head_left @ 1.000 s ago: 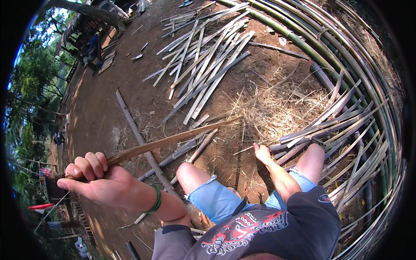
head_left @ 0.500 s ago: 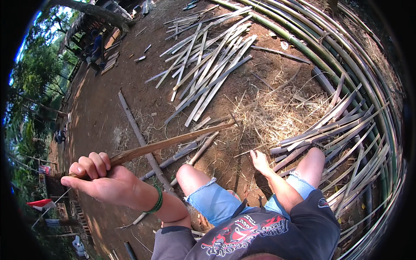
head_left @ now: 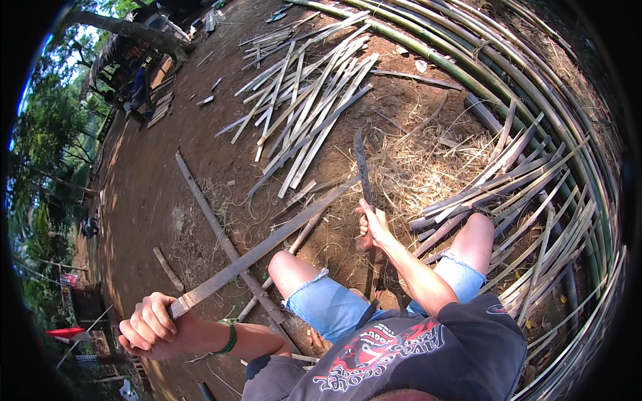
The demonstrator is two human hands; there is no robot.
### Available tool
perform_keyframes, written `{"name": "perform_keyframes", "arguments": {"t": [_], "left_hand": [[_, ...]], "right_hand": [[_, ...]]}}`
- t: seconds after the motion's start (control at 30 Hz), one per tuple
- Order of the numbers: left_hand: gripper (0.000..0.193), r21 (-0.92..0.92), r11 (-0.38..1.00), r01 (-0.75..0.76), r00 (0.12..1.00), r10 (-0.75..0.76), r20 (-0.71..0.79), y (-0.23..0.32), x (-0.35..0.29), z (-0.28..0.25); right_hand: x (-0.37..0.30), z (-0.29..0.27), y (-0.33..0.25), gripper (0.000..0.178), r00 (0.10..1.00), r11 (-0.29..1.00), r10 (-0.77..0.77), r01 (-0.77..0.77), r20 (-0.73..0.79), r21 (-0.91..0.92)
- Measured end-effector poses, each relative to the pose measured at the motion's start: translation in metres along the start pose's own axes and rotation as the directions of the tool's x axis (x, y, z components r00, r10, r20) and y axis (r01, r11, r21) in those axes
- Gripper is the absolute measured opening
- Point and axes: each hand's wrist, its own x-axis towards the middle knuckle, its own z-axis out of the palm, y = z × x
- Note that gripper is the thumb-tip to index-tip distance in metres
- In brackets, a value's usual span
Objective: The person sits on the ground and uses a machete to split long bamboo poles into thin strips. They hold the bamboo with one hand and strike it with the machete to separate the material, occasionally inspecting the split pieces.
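Observation:
My left hand [head_left: 152, 327] is closed round the near end of a long, flat bamboo slat [head_left: 261, 248], which slants away to the right. My right hand [head_left: 372, 224] grips a machete [head_left: 362, 164] by its handle, its dark blade pointing up and away from me. The slat's far end meets or passes close by the blade; I cannot tell whether they touch. Below both tools, a thin pole lies on the ground between my left knee and the shavings [head_left: 418, 177].
Split bamboo slats [head_left: 314, 107] lie in a heap ahead. More strips [head_left: 508, 180] fan out by my right knee. Long bamboo poles [head_left: 461, 67] curve along the right side. A dark pole [head_left: 221, 227] lies on the dirt at left. A person [head_left: 138, 90] sits far left.
The machete has swung upright, its blade now showing broad side on. My left hand has come lower and the slat has turned, showing its wide face. A short wood piece now shows on the ground.

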Motion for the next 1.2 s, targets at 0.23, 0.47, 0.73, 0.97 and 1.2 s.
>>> {"name": "perform_keyframes", "arguments": {"t": [0.23,0.47,0.73,0.97,1.2], "left_hand": [[0.034,-0.236,0.972,-0.017,1.000,0.013,-0.019,0.019,-0.039,-0.041],[0.025,-0.175,0.984,0.021,0.968,-0.064,-0.244,0.032,-0.099,-0.093],[0.022,-0.239,0.954,-0.181,0.745,-0.026,-0.667,0.027,-0.116,-0.109],[0.035,-0.020,0.998,-0.052,0.964,0.045,-0.261,0.009,-0.024,-0.042],[0.044,0.066,0.973,0.223,0.974,-0.220,-0.052,-0.060,0.013,-0.010]], "right_hand": [[0.011,0.059,-0.060,0.037,0.974,0.931,-0.207,0.225,-0.093,0.288],[0.028,0.073,-0.119,0.026,0.945,0.887,-0.303,0.326,-0.119,0.327],[0.036,0.089,-0.147,0.027,0.912,0.857,-0.393,0.409,-0.113,0.314],[0.039,0.033,-0.109,0.030,0.945,0.941,-0.327,0.325,0.000,-0.092],[-0.054,0.035,-0.072,0.047,0.980,0.911,-0.176,0.198,0.093,-0.362]]}}
